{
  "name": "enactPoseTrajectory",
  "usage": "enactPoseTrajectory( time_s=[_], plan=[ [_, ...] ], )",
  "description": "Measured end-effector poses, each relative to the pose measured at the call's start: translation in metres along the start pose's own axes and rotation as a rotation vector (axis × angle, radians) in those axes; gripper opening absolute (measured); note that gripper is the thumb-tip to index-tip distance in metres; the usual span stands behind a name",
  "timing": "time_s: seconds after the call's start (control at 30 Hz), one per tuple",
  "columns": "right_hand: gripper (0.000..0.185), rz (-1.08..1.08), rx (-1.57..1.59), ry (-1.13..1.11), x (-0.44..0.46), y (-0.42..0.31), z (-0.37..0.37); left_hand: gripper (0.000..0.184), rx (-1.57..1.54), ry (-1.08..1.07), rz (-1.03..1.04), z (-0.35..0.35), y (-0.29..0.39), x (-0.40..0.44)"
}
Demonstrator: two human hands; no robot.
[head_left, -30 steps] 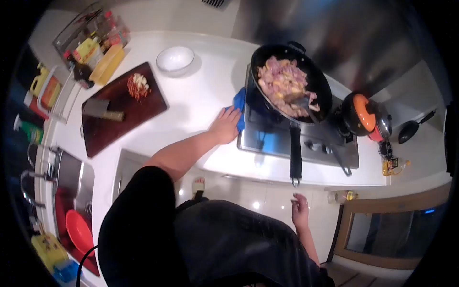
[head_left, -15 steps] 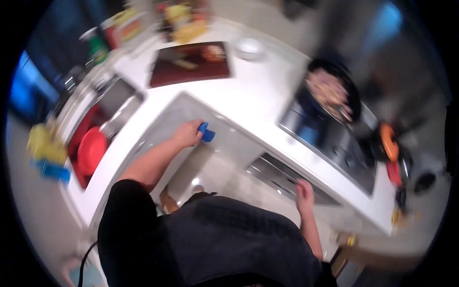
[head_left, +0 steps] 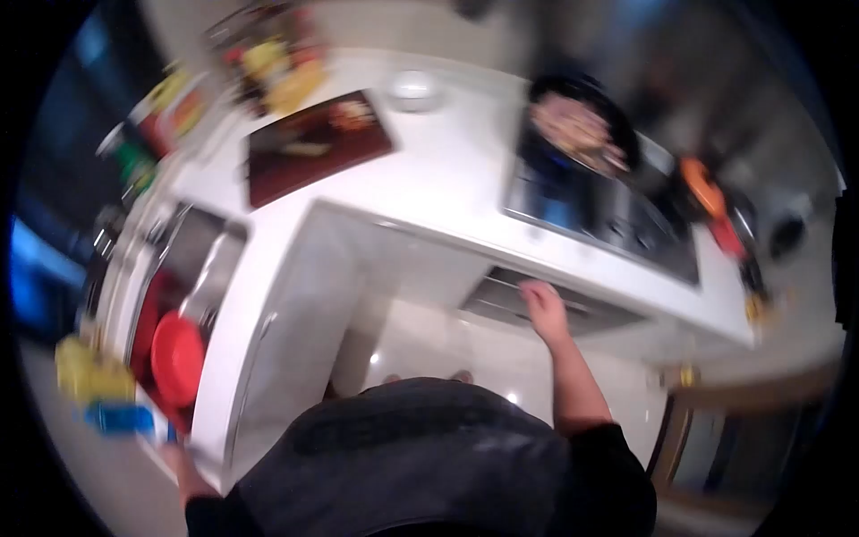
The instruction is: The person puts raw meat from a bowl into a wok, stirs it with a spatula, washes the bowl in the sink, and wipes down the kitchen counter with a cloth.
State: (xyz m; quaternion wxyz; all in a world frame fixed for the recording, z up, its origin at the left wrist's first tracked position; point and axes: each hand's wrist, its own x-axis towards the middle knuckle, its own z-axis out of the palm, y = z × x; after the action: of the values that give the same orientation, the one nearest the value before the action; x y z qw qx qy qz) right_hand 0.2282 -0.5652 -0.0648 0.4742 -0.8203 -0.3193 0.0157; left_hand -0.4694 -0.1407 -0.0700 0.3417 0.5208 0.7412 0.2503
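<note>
My left hand (head_left: 177,458) is low at the left, by the front corner of the white counter and just below a blue bottle (head_left: 121,418). It is blurred and partly cut off by the counter edge; a small blue patch shows at its fingertips, but I cannot make out whether it is held. In front of the drawer fronts below the stove, my right hand (head_left: 544,309) hangs in the air, fingers curled together with nothing visible in them. A red bowl (head_left: 177,360) sits in the sink (head_left: 234,234), near the left hand.
A dark red cutting board (head_left: 304,174) bears cut food. Behind it stand bottles and packages. A white bowl (head_left: 414,90) is on the counter (head_left: 447,170). The stove (head_left: 658,237) carries a pan of meat (head_left: 573,125). Orange-handled and red-handled utensils (head_left: 704,188) lie to its right.
My left hand, which held a blue cloth-like piece in front of the counter, has swung down left to the sink's corner. My right hand has risen slightly. The view has turned.
</note>
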Motion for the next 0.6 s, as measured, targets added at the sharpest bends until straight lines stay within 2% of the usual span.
enactPoseTrajectory(
  time_s=[0.03,0.1,0.17,0.2,0.23,0.27,0.3,0.33,0.37,0.4,0.43,0.5,0.53,0.57,0.6],
  plan=[
    [0.016,0.063,-0.073,0.076,0.001,0.006,-0.007,0.04,0.164,0.011,0.011,0.002,-0.016,0.018],
    [0.015,0.361,0.116,0.239,0.0,0.001,-0.024,0.043,0.83,0.226,0.2,0.016,-0.015,0.059],
    [0.017,0.452,0.354,0.451,0.004,0.015,-0.063,0.048,1.345,0.477,0.592,0.054,0.008,0.102],
    [0.02,0.471,0.424,0.56,0.012,0.014,-0.086,0.051,1.358,0.521,0.78,0.094,0.048,0.107],
    [0.026,0.494,0.498,0.662,0.023,0.015,-0.108,0.048,1.194,0.257,0.784,0.132,0.097,0.107],
    [0.035,0.461,0.499,0.719,0.029,0.013,-0.127,0.04,0.889,0.142,0.977,0.185,0.144,0.105],
    [0.045,0.429,0.5,0.777,0.035,0.008,-0.144,0.037,0.534,-0.001,1.136,0.226,0.217,0.028],
    [0.049,0.426,0.494,0.747,0.044,0.002,-0.159,0.035,0.412,-0.06,1.222,0.273,0.251,0.002],
    [0.052,0.424,0.485,0.717,0.051,-0.007,-0.174,0.029,0.247,-0.309,1.275,0.315,0.288,-0.04],
    [0.057,0.417,0.478,0.685,0.056,-0.01,-0.186,0.023,0.107,-0.441,1.344,0.349,0.317,-0.104],
    [0.058,0.367,0.422,0.58,0.063,-0.007,-0.197,0.016,-0.062,-0.592,1.412,0.393,0.334,-0.144],
    [0.06,0.265,0.314,0.363,0.081,0.002,-0.212,0.006,-0.171,-0.815,1.542,0.444,0.365,-0.24],
    [0.056,0.139,0.19,0.233,0.088,0.014,-0.222,0.012,-0.048,-0.839,1.563,0.455,0.38,-0.285],
    [0.043,-0.004,-0.053,0.129,0.095,0.006,-0.229,0.015,-0.198,-0.982,1.564,0.471,0.391,-0.324],
    [0.036,-0.004,-0.124,0.031,0.1,-0.007,-0.233,0.015,-0.256,-1.195,1.372,0.483,0.398,-0.357]
  ],
)
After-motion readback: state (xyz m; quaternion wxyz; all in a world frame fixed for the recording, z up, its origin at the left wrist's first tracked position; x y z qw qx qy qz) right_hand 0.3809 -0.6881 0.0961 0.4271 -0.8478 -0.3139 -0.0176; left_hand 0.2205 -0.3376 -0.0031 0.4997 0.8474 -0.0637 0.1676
